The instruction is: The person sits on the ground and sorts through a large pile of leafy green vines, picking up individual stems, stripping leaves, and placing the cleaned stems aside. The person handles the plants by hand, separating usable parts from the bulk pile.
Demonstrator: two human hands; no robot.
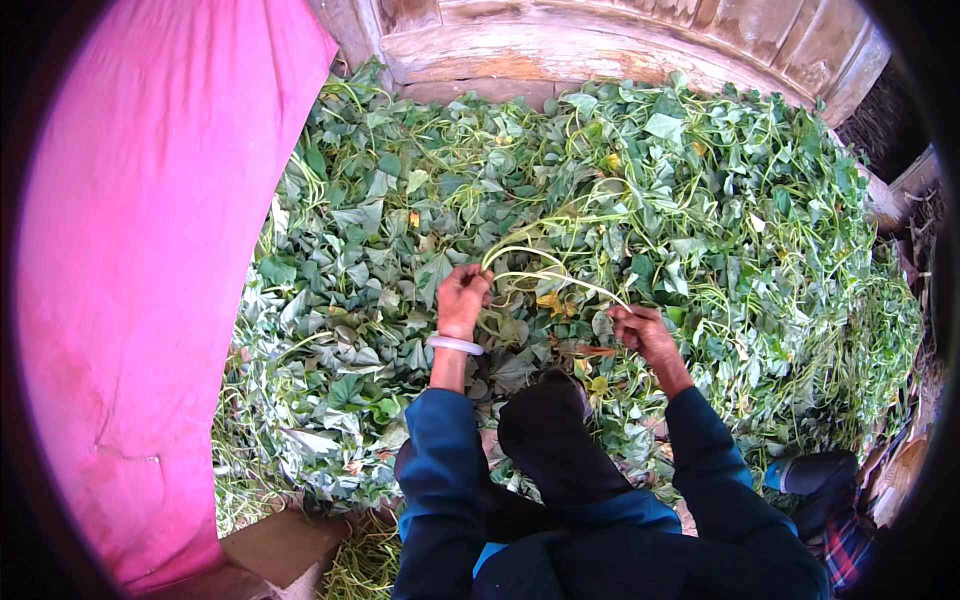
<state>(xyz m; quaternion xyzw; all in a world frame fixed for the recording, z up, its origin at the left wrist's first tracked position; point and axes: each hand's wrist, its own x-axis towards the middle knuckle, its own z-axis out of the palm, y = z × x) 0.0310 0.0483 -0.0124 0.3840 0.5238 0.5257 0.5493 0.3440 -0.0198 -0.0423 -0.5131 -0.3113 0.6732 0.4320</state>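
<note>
My left hand [463, 296], with a pale bangle [454, 345] at the wrist, is closed around the ends of several light green vine stems [525, 251]. They arch from it to the right over a wide heap of leafy cut vines [420, 202]. Lower and to the right, my right hand [641, 330] pinches the end of one pale stem [592, 287] that runs across from my left hand. Leaves, some of them yellow, lie around and below both hands.
Pink cloth [150, 262] covers the left side. Weathered wooden panelling [540, 49] stands behind the heap. A brown block [289, 544] is at the lower left. At the lower right are a dark shoe [806, 474] and checked cloth [847, 551]. My knee is just below the hands.
</note>
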